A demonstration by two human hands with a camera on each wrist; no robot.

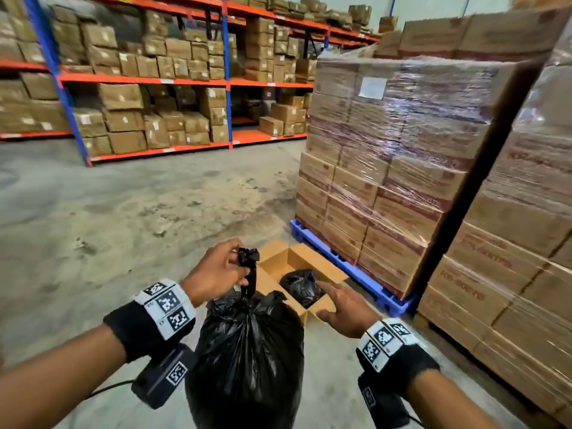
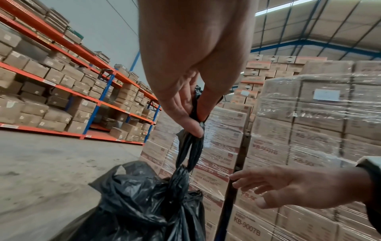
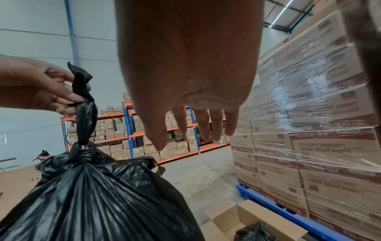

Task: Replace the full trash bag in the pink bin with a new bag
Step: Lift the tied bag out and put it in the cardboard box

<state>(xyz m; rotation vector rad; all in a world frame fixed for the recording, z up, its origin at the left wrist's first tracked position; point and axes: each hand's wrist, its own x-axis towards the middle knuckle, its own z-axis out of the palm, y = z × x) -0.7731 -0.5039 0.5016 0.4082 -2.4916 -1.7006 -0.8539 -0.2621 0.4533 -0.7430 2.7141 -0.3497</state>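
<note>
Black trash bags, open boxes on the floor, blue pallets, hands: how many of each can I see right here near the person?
Black trash bags: 2, the full tied bag the left hand pinches, and another bag in the box
Open cardboard box: 1
Blue pallet: 1
Hands: 2, with the right hand
Total: 6

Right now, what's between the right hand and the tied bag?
Nothing: only air separates the open right hand from the tied bag, clearest in the right wrist view.

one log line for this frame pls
left hand: pinches tied neck of full black bag | right hand: open, holds nothing | open carton: another black bag inside
</note>
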